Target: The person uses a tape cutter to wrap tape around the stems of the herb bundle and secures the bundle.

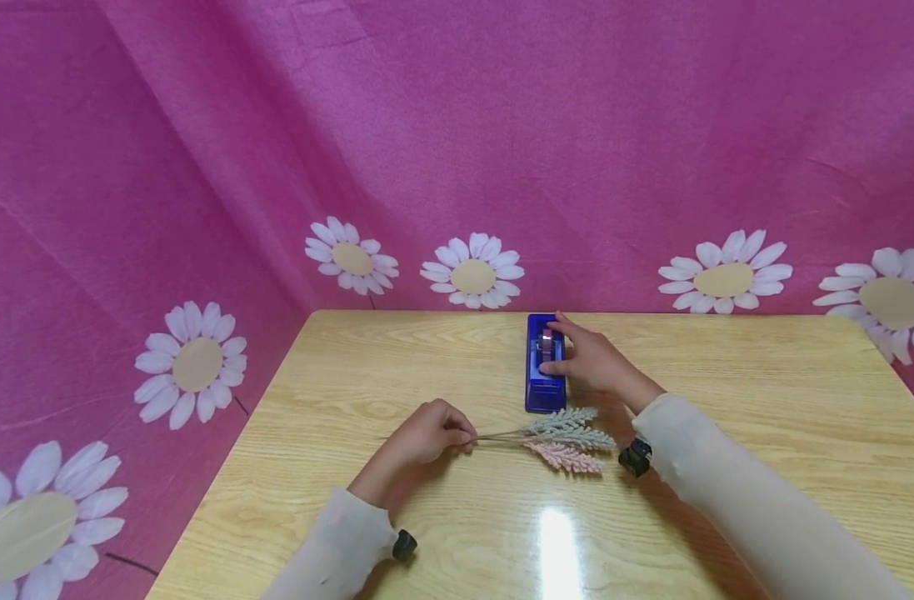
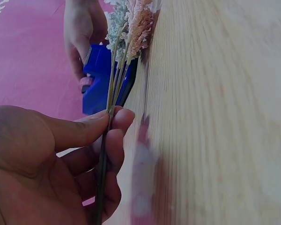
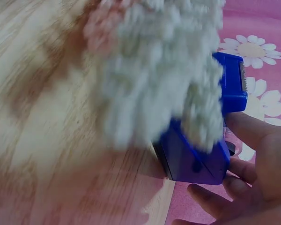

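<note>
My left hand point(image 1: 436, 432) pinches the thin stems of a small bunch of artificial grain sprigs point(image 1: 569, 437) between thumb and fingers. Pale green and pink heads point right, and in the left wrist view the stems point(image 2: 113, 89) fan out above the pinch. A blue tape dispenser point(image 1: 546, 398) stands on the table beyond the sprigs. My right hand point(image 1: 595, 358) grips it from the right, thumb and a finger spread across the tape roll point(image 1: 546, 342). In the right wrist view, blurred sprig heads point(image 3: 150, 70) partly cover the dispenser point(image 3: 196, 161); its serrated cutter point(image 3: 244, 77) shows.
The light wood table point(image 1: 337, 358) reaches back to a pink cloth point(image 1: 576, 150) printed with white daisies, which also hangs along the left. A bright reflection lies on the tabletop near the front. Each sleeve has a small black device point(image 1: 635, 457) at the wrist.
</note>
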{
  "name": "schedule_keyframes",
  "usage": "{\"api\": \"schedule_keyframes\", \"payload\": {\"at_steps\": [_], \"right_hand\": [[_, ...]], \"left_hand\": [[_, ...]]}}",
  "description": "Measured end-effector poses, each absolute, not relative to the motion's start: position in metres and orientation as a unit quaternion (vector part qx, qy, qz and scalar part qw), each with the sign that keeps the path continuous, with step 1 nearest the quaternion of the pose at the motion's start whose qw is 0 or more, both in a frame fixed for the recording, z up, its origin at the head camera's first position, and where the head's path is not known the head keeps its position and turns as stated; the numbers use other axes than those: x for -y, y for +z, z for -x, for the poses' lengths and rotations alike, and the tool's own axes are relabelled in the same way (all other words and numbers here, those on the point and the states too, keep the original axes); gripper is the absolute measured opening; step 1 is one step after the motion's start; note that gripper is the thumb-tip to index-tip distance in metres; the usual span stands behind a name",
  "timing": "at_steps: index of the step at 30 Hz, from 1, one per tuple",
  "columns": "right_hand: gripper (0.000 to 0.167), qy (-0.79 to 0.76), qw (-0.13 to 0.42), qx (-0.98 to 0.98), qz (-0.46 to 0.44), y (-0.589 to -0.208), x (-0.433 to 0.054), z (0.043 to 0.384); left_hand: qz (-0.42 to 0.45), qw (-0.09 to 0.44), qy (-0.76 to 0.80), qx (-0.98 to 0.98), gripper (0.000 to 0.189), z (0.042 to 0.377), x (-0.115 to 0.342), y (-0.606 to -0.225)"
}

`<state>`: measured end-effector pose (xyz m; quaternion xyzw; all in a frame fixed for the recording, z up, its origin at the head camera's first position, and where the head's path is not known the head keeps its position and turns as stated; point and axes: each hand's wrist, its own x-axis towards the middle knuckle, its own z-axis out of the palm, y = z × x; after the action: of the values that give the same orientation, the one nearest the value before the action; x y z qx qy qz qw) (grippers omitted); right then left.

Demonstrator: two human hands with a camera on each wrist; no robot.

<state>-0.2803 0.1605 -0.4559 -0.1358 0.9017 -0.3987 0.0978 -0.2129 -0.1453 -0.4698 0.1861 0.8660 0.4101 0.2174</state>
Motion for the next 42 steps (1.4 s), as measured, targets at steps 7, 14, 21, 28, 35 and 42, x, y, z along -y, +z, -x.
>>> {"api": "schedule_keyframes", "payload": {"at_steps": [7, 14, 21, 28, 35, 42], "right_hand": [[0.086, -0.391, 0.094, -0.906, 0.134, -0.456, -0.160, 0.281], [0.086, -0.382, 0.089, -0.910, 0.136, -0.457, -0.160, 0.281], [0.086, -0.380, 0.088, -0.911, 0.134, -0.458, -0.160, 0.282], [0.085, -0.375, 0.080, -0.914, 0.137, -0.459, -0.160, 0.284], [0.084, -0.372, 0.084, -0.915, 0.133, -0.457, -0.159, 0.283], [0.083, -0.365, 0.080, -0.918, 0.134, -0.457, -0.159, 0.283]], "left_hand": [[-0.172, 0.232, 0.448, -0.846, 0.016, 0.210, 0.171, -0.468], [-0.167, 0.254, 0.469, -0.829, 0.018, 0.209, 0.198, -0.461], [-0.170, 0.265, 0.455, -0.833, 0.017, 0.212, 0.217, -0.457], [-0.132, 0.272, 0.473, -0.828, 0.020, 0.217, 0.229, -0.453], [-0.087, 0.268, 0.483, -0.829, 0.028, 0.219, 0.228, -0.448], [-0.079, 0.286, 0.535, -0.791, 0.035, 0.222, 0.216, -0.457]]}}
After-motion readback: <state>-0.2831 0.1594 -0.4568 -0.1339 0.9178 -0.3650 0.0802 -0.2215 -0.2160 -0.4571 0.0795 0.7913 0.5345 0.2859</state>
